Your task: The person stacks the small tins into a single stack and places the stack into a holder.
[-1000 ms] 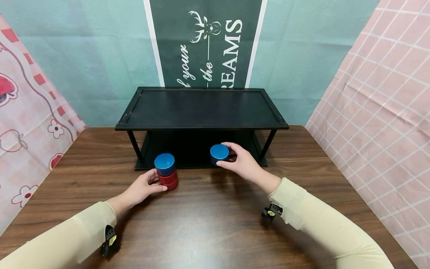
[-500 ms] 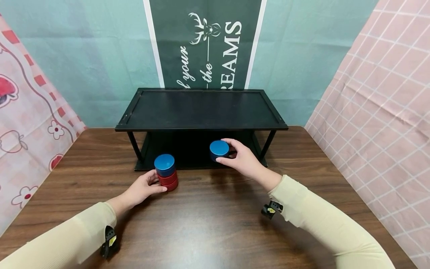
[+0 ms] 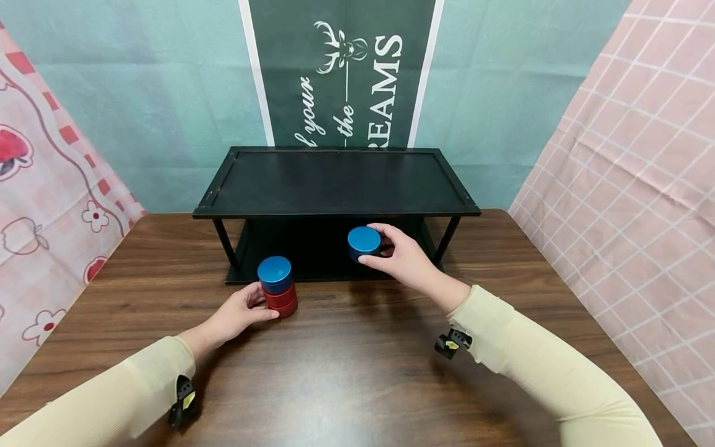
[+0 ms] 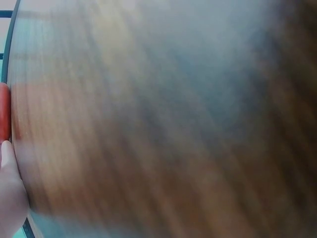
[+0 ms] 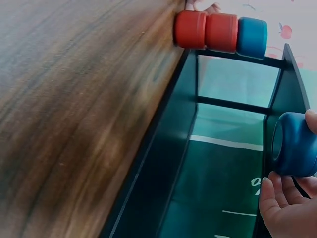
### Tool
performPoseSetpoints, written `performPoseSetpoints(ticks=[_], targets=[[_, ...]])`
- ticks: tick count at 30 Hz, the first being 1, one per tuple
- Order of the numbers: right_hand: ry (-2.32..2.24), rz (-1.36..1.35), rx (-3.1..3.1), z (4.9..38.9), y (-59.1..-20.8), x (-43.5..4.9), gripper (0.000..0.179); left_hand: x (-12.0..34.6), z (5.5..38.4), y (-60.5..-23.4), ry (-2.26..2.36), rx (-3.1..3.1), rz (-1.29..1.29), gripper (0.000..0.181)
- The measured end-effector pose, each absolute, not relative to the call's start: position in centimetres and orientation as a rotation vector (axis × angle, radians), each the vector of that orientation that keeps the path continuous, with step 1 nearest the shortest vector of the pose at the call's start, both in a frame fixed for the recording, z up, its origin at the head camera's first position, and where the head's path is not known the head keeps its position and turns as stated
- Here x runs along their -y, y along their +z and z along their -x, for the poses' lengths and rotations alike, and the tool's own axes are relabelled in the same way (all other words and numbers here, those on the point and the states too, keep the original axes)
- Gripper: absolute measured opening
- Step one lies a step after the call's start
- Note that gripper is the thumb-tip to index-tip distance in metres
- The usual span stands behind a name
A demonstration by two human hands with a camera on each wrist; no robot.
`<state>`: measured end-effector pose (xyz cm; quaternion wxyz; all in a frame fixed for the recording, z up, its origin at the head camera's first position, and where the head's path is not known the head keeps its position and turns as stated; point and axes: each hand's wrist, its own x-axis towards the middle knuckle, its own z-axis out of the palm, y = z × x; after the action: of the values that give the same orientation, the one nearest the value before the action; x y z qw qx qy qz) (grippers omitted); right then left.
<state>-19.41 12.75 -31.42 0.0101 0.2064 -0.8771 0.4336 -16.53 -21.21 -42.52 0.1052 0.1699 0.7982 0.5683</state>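
Left hand point(image 3: 237, 311): fingers round the red part of the can stack point(image 3: 278, 288) on the table point(image 3: 324, 385); steady it lightly. Right hand point(image 3: 406, 262): fingers pinching the loose blue can point(image 3: 364, 241) midair by the shelf point(image 3: 335, 183); keep it level, edges clear.

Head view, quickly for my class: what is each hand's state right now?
Left hand: holding the red-and-blue stack by its red part.
Right hand: holding a blue cup-like piece.
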Motion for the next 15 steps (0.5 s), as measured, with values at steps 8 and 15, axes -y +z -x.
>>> performPoseSetpoints(ticks=[8, 15], targets=[[1.387, -0.651, 2.726, 19.5, -31.2, -12.3, 0.059, 21.3, 16.7, -42.5, 1.670, -2.355, -0.513, 0.056], [1.375, -0.686, 2.714, 19.6, -31.5, -11.4, 0.059, 21.3, 16.6, -42.4, 1.663, -2.348, -0.490, 0.058]])
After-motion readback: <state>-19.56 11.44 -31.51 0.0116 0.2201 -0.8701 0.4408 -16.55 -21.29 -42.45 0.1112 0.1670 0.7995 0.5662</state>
